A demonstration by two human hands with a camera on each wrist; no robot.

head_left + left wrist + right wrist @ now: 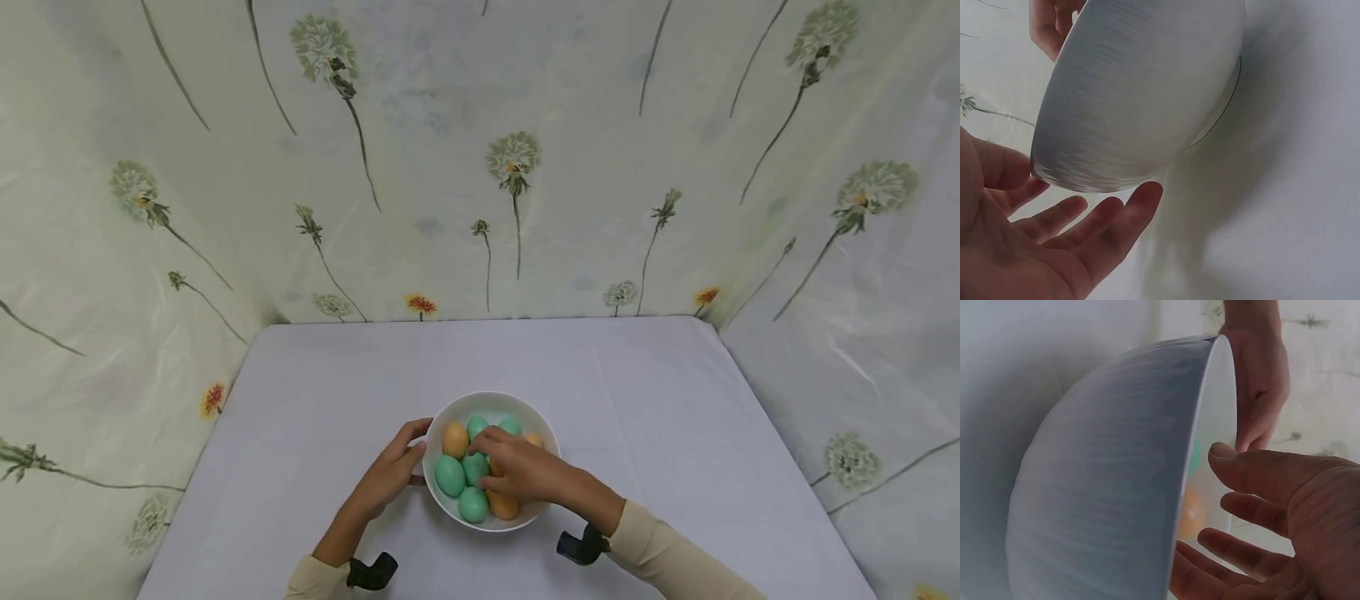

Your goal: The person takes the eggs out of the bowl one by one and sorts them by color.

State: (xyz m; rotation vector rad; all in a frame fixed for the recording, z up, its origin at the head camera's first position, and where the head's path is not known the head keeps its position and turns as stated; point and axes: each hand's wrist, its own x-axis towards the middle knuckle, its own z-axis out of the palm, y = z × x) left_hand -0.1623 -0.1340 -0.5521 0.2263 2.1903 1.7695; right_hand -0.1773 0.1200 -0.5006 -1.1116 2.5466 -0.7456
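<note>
A white bowl stands on the table, filled with several green eggs and several orange eggs. My left hand rests against the bowl's left side. In the left wrist view its thumb meets the rim, while the fingers spread along the outer wall. Over the bowl's right half is my right hand, palm down, fingers spread among the eggs and hiding part of them. The right wrist view shows these fingers apart with nothing between them; an orange egg lies close by inside the bowl.
A white cloth covers the table. Behind and at both sides hangs a curtain printed with dandelions. Each wrist carries a black camera mount close to the tabletop.
</note>
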